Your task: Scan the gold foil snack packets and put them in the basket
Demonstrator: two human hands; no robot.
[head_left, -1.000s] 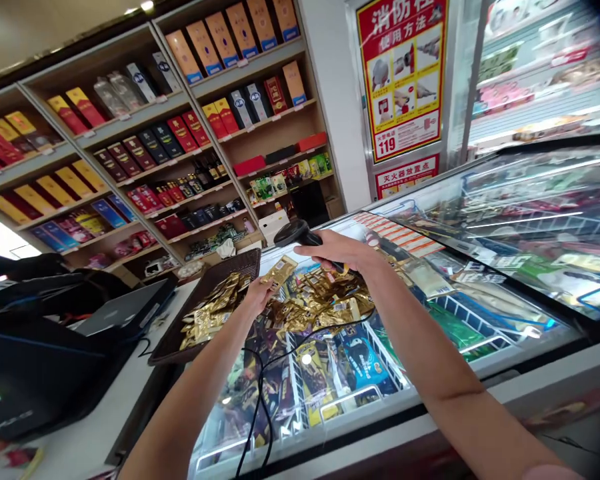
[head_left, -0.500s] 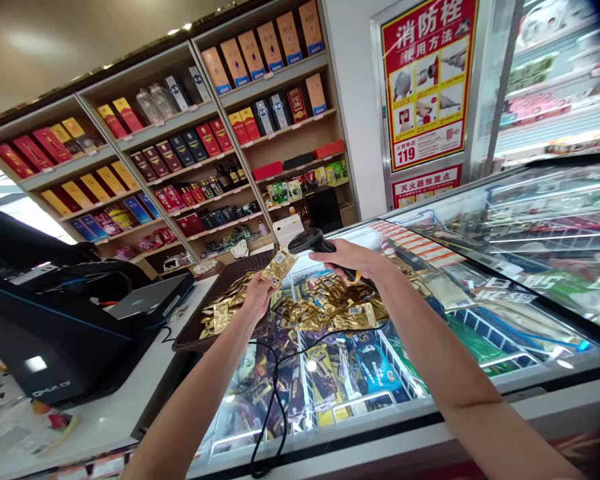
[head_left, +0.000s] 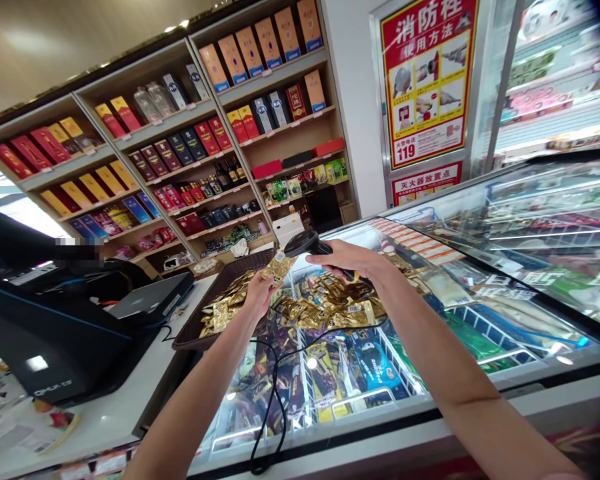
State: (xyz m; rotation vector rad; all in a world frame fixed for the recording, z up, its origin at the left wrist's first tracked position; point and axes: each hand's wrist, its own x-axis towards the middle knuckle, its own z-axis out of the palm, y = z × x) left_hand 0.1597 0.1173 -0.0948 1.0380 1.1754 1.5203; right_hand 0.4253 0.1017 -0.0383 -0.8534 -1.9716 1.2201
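My left hand (head_left: 260, 291) is closed on the lower end of a gold foil packet (head_left: 281, 265), held up over a dark woven basket (head_left: 193, 339) of similar packets. In my right hand (head_left: 347, 257) is a black barcode scanner (head_left: 303, 245), its head tilted close to the top of that packet. I cannot tell whether they touch. A pile of gold packets (head_left: 325, 307) lies on the freezer's glass top, below and between my hands. The scanner's black cable (head_left: 275, 380) loops across the glass toward the front edge.
A glass-topped freezer (head_left: 325, 433) with bagged goods inside stretches to the right. On the left a black checkout terminal (head_left: 55, 333) stands on a white counter (head_left: 110, 420). Shelves of boxed bottles (head_left: 167, 157) line the back wall, beside a red fire-hydrant sign (head_left: 430, 87).
The scanner head has shifted very slightly left, nearer the top of the packet. My left hand keeps its hold on the packet almost unmoved.
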